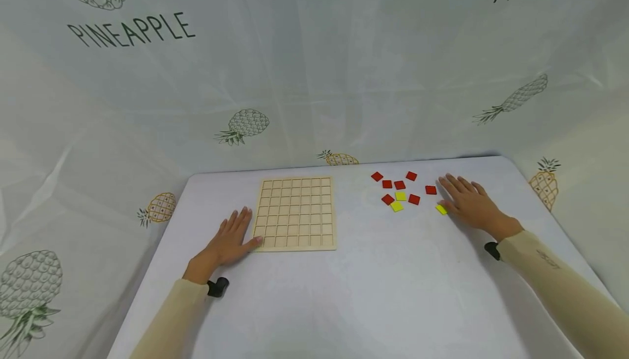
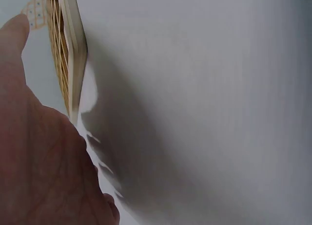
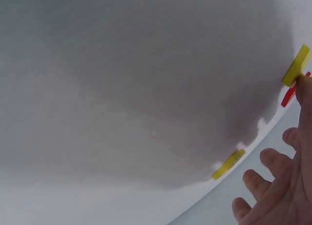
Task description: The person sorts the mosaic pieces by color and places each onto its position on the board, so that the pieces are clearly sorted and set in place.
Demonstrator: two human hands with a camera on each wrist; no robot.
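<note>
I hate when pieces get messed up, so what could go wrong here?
The right hand might nudge the yellow tile by its thumb. The left hand has its thumb at a corner of the board, so it might shift it. Some red tiles lie close together, so grabbing one might knock another.

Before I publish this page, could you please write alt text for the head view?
A person's outstretched left hand is at the left edge of a pale grid board on a white table; the outstretched right hand is beside loose red tiles and yellow tiles. A light pineapple-printed cloth hangs behind.
</note>
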